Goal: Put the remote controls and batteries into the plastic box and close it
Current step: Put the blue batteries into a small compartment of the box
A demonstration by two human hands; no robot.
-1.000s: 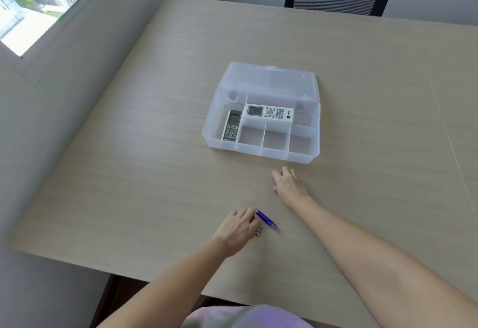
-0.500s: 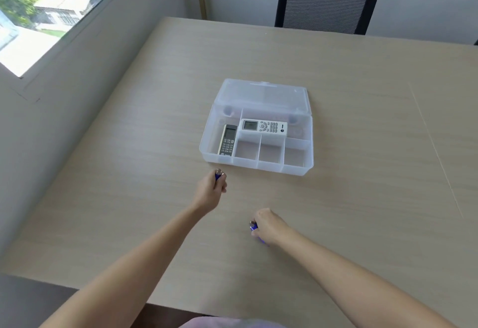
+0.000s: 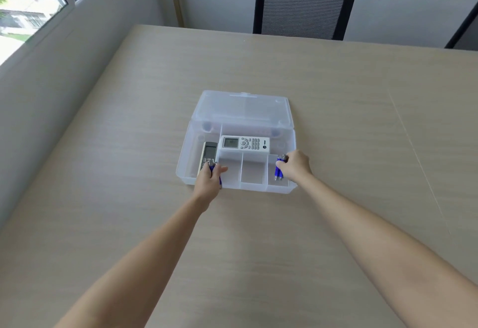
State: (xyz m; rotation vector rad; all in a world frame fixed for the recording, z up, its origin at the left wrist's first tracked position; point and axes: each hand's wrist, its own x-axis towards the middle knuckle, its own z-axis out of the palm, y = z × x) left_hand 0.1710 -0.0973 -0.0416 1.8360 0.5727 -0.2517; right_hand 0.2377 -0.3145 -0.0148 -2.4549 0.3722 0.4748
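Both hands are gripping blue batteries over the open plastic box point(image 3: 291, 144): the left hand point(image 3: 209, 180) is clutching batteries point(image 3: 212, 166) at its front-left, the right hand point(image 3: 296, 166) is pinching blue batteries point(image 3: 279, 171) over its front-right compartment.

Both bare forearms stretch forward, nearly straight and angled slightly toward each other. The left hand point(image 3: 210, 179) is curled into a closed grip, knuckles up. The right hand point(image 3: 294, 166), set apart to the side, is likewise closed, its fingers point(image 3: 280, 165) pinched inward.

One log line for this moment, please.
left hand: holds batteries over box | right hand: lowering batteries into right compartment | lid: open
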